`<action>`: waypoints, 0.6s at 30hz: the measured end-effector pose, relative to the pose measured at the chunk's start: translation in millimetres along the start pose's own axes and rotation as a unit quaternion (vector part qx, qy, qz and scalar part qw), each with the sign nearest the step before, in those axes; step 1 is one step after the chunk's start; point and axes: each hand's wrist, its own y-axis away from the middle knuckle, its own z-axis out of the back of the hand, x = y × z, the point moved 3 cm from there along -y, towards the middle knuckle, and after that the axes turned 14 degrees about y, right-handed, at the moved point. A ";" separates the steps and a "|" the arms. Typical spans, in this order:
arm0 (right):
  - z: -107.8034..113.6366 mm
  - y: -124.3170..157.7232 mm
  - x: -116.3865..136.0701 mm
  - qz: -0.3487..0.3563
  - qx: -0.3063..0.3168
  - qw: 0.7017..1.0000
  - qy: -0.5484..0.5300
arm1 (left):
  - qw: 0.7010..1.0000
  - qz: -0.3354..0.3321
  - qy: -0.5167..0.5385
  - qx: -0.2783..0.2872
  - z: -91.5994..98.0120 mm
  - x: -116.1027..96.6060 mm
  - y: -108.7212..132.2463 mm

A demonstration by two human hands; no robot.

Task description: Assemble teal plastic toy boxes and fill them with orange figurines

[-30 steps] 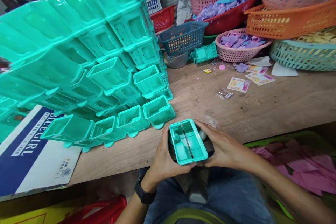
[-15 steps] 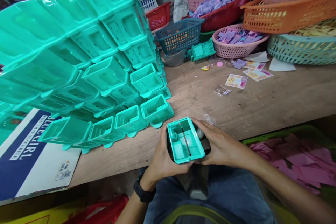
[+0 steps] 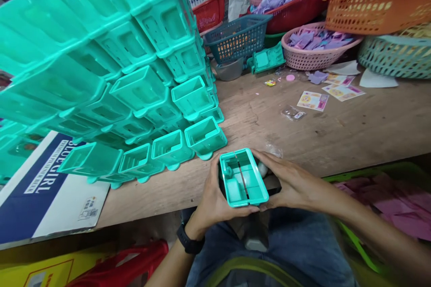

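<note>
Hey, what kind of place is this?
Likely a small hand-assembly workshop: a stack of identical teal boxes on a wooden bench, baskets of purple parts, and the left hand and right hand holding one teal box.

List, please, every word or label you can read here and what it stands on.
"BLUE GIRL": on the blue-and-white cardboard box.
Smaller line beside it, QR label and sticker cards: too small to read.
Held teal box: no text seen.

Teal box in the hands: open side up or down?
Up. The teal box shows its open top to the camera, with inner walls and a dividing strip; left hand and right hand grip its sides.
</note>
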 end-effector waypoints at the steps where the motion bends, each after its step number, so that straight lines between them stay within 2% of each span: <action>1: -0.4 0.6 0.5 0.000 -0.005 1.000 0.002 | 1.000 0.001 -0.001 0.000 0.6 0.7 0.1; 8: 2.6 2.2 1.2 0.041 0.013 0.999 0.028 | 1.000 -0.001 0.008 -0.004 1.6 1.5 0.3; 13: 8.0 -1.9 11.9 0.070 -0.019 0.997 0.026 | 1.000 -0.004 0.016 0.000 0.6 -6.1 -2.4; 18: 11.4 -8.1 17.7 0.033 0.010 0.999 0.011 | 1.000 0.006 0.016 -0.002 -1.1 -3.5 -1.0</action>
